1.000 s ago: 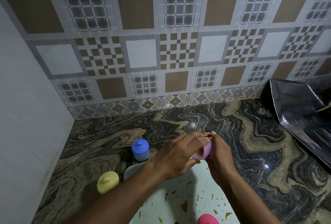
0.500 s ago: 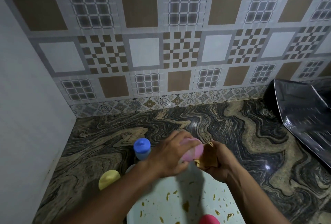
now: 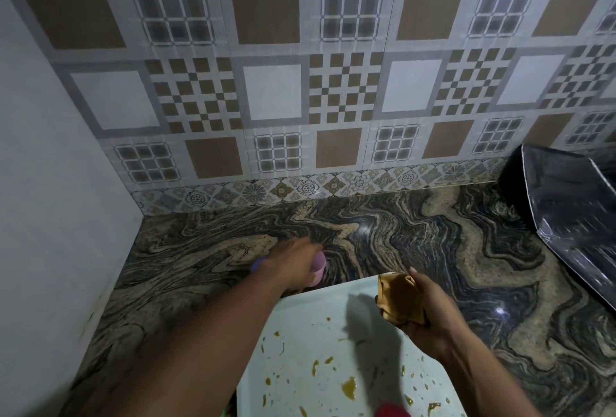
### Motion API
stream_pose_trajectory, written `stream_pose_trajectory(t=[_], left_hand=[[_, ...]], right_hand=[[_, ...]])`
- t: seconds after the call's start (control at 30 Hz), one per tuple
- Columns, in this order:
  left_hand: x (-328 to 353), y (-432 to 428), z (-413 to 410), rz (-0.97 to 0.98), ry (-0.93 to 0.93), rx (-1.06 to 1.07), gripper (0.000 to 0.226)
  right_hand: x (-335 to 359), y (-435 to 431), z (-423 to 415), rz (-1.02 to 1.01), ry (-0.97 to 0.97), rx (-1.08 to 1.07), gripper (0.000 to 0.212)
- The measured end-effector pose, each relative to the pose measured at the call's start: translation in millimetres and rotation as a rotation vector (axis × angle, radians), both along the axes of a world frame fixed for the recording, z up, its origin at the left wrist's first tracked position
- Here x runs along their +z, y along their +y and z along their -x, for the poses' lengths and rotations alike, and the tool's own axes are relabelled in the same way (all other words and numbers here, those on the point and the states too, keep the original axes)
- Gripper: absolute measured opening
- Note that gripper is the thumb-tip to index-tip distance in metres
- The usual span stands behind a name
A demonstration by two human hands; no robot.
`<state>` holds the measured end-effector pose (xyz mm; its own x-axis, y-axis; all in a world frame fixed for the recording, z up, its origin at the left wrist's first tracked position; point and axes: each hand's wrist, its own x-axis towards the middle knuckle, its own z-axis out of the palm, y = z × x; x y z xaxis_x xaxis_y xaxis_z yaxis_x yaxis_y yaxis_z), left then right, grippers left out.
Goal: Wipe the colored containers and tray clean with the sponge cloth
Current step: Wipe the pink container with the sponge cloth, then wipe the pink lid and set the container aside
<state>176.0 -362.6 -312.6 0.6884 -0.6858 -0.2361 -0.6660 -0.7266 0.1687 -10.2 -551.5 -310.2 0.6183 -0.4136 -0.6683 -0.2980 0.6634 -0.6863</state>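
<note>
My left hand (image 3: 293,265) reaches forward past the tray's far edge, closed around a light pink container (image 3: 318,268) held low over the counter. Just left of that hand a sliver of the blue container (image 3: 256,265) shows; the rest is hidden. My right hand (image 3: 421,320) hovers over the tray's far right corner, gripping a folded tan sponge cloth (image 3: 398,298). The pale tray (image 3: 320,310) lies below both arms, spattered with brown-yellow stains. A red-pink container (image 3: 393,411) peeks in at the bottom edge. The yellow container is hidden.
The swirled black and tan stone counter (image 3: 416,236) runs back to a patterned tile wall (image 3: 300,83). A plain white wall (image 3: 50,183) closes the left side. A shiny black sheet-like object (image 3: 573,203) leans at the far right.
My hands have parted. The left carried the pink container forward and left, down toward the counter by the blue one. The right drew back to the right with the cloth.
</note>
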Motion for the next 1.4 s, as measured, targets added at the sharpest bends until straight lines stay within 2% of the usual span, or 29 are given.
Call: stream_pose_trajectory(t=[0.2, 0.3, 0.43, 0.5, 0.6, 0.67, 0.93, 1.1, 1.23, 1.3, 1.4], left_hand=[[-7, -2, 4, -0.001, 0.007, 0.012, 0.078], [0, 1, 11, 0.054, -0.012, 0.016, 0.078], [12, 3, 33, 0.178, 0.008, 0.016, 0.063], [17, 4, 54, 0.219, 0.021, -0.037, 0.048], [19, 2, 94, 0.223, 0.086, -0.113, 0.034], [18, -1, 122, 0.195, 0.117, -0.151, 0.033], [1, -15, 204, 0.093, 0.191, -0.215, 0.036], [-12, -19, 230, 0.036, 0.133, -0.221, 0.030], [-25, -22, 244, 0.054, 0.074, -0.183, 0.025], [-31, -22, 247, 0.075, 0.056, -0.144, 0.022], [-35, -18, 250, 0.162, 0.027, -0.045, 0.021]], right_hand=[[-1, -2, 8, -0.106, -0.037, -0.022, 0.049], [7, 2, 14, -0.179, -0.085, -0.034, 0.056], [16, 7, 30, -0.233, -0.136, -0.008, 0.068], [17, 10, 39, -0.228, -0.137, 0.019, 0.059], [12, 11, 50, -0.151, -0.091, 0.054, 0.035], [8, 9, 59, -0.097, -0.047, 0.053, 0.029], [3, -12, 108, -0.056, 0.023, 0.017, 0.028], [-3, -23, 138, -0.078, 0.057, 0.014, 0.020], [-18, -22, 152, -0.066, 0.100, 0.096, 0.021], [-22, -20, 157, -0.007, 0.083, 0.150, 0.018], [-24, -15, 160, 0.217, 0.030, 0.261, 0.023]])
